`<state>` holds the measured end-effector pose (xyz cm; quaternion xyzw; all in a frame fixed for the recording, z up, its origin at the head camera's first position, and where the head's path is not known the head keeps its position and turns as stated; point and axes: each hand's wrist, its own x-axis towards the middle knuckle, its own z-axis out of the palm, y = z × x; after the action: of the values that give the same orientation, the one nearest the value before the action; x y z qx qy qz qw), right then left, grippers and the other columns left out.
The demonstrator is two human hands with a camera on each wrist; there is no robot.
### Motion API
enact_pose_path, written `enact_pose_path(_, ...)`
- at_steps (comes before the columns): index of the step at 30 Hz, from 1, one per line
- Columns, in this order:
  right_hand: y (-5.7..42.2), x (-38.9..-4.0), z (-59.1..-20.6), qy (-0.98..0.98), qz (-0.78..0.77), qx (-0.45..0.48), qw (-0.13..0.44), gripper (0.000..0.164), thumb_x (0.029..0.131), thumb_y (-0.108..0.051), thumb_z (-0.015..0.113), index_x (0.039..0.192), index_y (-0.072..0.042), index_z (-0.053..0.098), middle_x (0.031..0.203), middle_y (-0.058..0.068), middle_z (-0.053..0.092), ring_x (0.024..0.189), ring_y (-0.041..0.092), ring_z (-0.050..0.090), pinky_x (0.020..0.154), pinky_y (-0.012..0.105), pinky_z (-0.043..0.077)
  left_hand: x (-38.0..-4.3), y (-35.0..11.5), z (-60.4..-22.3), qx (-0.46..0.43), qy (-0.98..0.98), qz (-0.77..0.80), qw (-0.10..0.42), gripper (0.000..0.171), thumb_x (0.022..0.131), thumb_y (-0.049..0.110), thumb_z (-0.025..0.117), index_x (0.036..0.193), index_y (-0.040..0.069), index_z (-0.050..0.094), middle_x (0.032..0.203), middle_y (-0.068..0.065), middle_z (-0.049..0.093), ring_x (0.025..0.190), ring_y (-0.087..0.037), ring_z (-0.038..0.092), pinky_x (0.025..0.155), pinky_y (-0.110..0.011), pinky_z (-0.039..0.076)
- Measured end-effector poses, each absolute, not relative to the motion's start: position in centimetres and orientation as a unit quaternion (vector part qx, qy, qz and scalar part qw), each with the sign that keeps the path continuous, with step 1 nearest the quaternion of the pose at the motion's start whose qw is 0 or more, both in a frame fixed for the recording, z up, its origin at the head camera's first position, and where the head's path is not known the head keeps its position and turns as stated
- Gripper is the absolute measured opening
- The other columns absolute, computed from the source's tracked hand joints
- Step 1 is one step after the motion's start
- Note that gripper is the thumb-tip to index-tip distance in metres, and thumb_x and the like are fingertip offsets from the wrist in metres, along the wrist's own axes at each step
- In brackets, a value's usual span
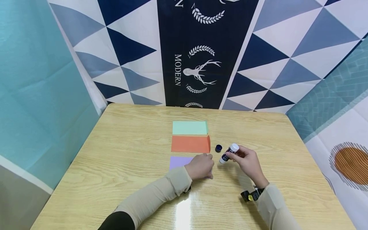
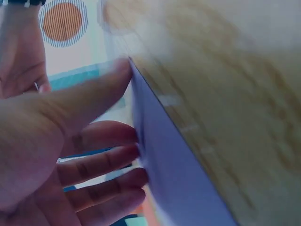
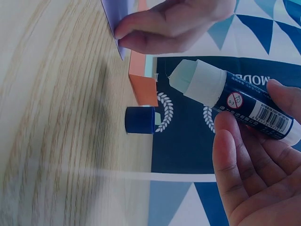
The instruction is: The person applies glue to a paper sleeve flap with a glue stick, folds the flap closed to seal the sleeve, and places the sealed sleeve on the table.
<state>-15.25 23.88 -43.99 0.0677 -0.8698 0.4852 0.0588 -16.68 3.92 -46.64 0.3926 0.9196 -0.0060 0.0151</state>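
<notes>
A sheet of purple paper (image 1: 179, 162) lies on the table, its right part covered by my left hand (image 1: 200, 166). In the left wrist view, the thumb is at one corner of the purple paper (image 2: 164, 155) and the bent fingers touch its edge. From the right wrist view, the left fingertips (image 3: 123, 35) pinch that edge. My right hand (image 1: 249, 162) grips a dark blue and white glue stick (image 3: 254, 106) above the table, tilted, with its pale glue tip exposed. Standing on the table near it is the dark blue glue cap (image 1: 218, 148).
Behind the purple paper lie an orange paper (image 1: 190, 144) and a mint green paper (image 1: 189, 127), each with a folded right end. The wooden table (image 1: 120, 153) meets a patterned cloth (image 1: 138, 64) at its back edge.
</notes>
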Motion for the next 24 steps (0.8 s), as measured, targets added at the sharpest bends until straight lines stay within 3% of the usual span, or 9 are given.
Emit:
enact_pose_path(5, 23.9, -15.2, -44.0, -0.867, 0.490, 0.072, 0.059, 0.021, 0.088, -0.022, 0.073, 0.097, -0.003, 0.072, 0.083, 0.000, 0.070, 0.070, 0.015, 0.065, 0.063, 0.030, 0.056, -17.2, 3.8, -46.8, 0.390, 0.920, 0.035, 0.020, 0.023, 0.083, 0.041, 0.075, 0.075, 0.020, 0.068, 0.080, 0.007, 0.058, 0.070, -0.007, 0.049, 0.065, -0.020, 0.046)
enact_pose_path(10, 23.9, -15.1, -43.9, -0.865, 0.492, 0.073, 0.059, 0.021, 0.088, -0.022, 0.073, 0.097, -0.004, 0.072, 0.086, 0.005, 0.072, 0.070, 0.011, 0.065, 0.063, 0.028, 0.056, -17.4, 3.7, -46.8, 0.391, 0.919, 0.040, 0.020, 0.013, 0.090, 0.022, 0.069, 0.079, 0.016, 0.068, 0.082, 0.004, 0.063, 0.073, -0.009, 0.059, 0.067, -0.023, 0.051)
enact_pose_path(14, 23.8, -15.1, -43.8, -0.864, 0.494, 0.073, 0.061, 0.021, 0.088, -0.022, 0.073, 0.097, -0.004, 0.072, 0.085, 0.003, 0.072, 0.070, 0.007, 0.064, 0.063, 0.028, 0.056, -17.6, 3.5, -46.9, 0.383, 0.922, 0.050, 0.008, 0.012, 0.090, 0.011, 0.065, 0.080, 0.015, 0.070, 0.082, 0.004, 0.068, 0.073, -0.007, 0.062, 0.067, -0.022, 0.052)
enact_pose_path(16, 23.8, -15.1, -43.7, -0.863, 0.495, 0.073, 0.061, 0.021, 0.088, -0.022, 0.073, 0.097, -0.004, 0.072, 0.084, 0.001, 0.071, 0.069, 0.007, 0.063, 0.063, 0.028, 0.056, -17.9, 3.4, -47.0, 0.379, 0.923, 0.069, 0.005, 0.019, 0.089, 0.005, 0.064, 0.073, 0.016, 0.067, 0.074, 0.007, 0.065, 0.064, -0.004, 0.054, 0.061, -0.018, 0.046)
enact_pose_path(20, 23.9, -15.2, -43.8, -0.864, 0.494, 0.074, 0.063, 0.020, 0.088, -0.022, 0.073, 0.097, -0.004, 0.072, 0.084, 0.000, 0.071, 0.069, 0.006, 0.063, 0.063, 0.028, 0.056, -18.2, 3.4, -47.1, 0.385, 0.919, 0.083, 0.004, 0.040, 0.085, -0.004, 0.058, 0.057, 0.017, 0.039, 0.058, 0.008, 0.034, 0.055, -0.006, 0.025, 0.052, -0.019, 0.023)
enact_pose_path(22, 23.9, -15.2, -43.9, -0.864, 0.494, 0.075, 0.063, 0.020, 0.088, -0.021, 0.073, 0.097, -0.003, 0.072, 0.084, 0.001, 0.071, 0.069, 0.009, 0.064, 0.063, 0.029, 0.056, -18.2, 3.3, -47.1, 0.393, 0.916, 0.077, 0.007, 0.045, 0.084, -0.002, 0.059, 0.057, 0.018, 0.029, 0.059, 0.006, 0.025, 0.056, -0.008, 0.020, 0.052, -0.020, 0.019)
enact_pose_path(24, 24.0, -15.2, -44.0, -0.864, 0.494, 0.075, 0.062, 0.020, 0.089, -0.021, 0.073, 0.097, -0.003, 0.072, 0.085, 0.002, 0.072, 0.070, 0.011, 0.065, 0.063, 0.028, 0.056, -18.1, 3.2, -47.0, 0.400, 0.914, 0.064, 0.006, 0.045, 0.084, 0.005, 0.064, 0.056, 0.019, 0.031, 0.059, 0.008, 0.029, 0.055, -0.007, 0.023, 0.052, -0.020, 0.022)
